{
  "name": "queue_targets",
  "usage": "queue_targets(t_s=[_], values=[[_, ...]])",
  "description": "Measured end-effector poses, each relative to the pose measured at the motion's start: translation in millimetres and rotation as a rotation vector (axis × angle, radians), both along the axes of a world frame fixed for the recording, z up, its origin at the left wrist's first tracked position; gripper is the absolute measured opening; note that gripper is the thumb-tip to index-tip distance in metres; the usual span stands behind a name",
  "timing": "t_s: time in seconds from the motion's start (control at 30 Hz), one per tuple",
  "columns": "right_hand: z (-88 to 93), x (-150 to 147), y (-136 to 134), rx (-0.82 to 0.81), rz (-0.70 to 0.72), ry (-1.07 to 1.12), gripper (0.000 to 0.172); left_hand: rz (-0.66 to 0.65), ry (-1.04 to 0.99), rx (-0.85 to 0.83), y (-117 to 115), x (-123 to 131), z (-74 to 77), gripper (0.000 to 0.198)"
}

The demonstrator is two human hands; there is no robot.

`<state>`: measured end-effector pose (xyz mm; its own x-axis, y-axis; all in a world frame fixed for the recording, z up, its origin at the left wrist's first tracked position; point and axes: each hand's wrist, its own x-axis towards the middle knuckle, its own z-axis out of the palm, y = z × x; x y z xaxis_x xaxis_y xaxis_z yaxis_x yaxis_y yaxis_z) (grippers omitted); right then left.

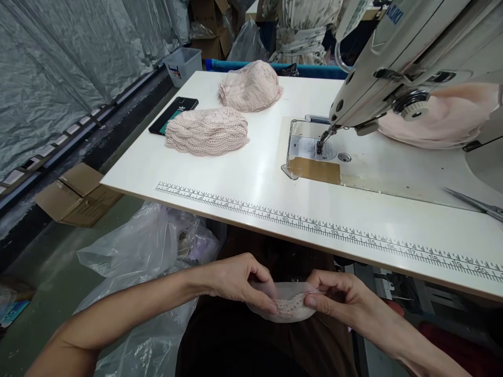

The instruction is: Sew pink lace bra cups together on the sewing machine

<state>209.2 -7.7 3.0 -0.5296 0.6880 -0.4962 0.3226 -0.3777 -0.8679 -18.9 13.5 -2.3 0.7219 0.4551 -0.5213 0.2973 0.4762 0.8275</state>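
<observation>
1. The left hand (245, 280) is pinching the left end of the lace piece (293, 310) between thumb and fingers; the right hand (346, 296) is pinching its right end the same way.
2. The piece is hanging over the lap (267, 348), just off the near edge of the tabletop (259, 180).
3. Its sheer layers could be slipping apart if either pinch is loosening; an uneven pull could be stretching the lace.
4. On being raised, it could be snagging on that near edge, or on the scissors (477, 204), which are pointing inward from the right side.
5. Toward the left edge, the stack (206, 139) is partly covering the phone (171, 116); the pile (251, 86) is sitting by the far edge.
6. Open room is running from the stack to the needle (320, 146), behind the ruler marks (314, 225).
</observation>
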Motion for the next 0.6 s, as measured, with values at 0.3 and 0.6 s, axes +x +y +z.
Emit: queue_targets(t_s=[0.3,0.6], values=[[-9.1,2,0,-0.064,0.073,0.095,0.028,0.047,-0.013,-0.129,-1,1,-2.2,0.012],[-7.6,-14,5,-0.165,0.118,0.153,0.021,0.015,-0.005,-0.137,-2,-1,-6.0,0.014]])
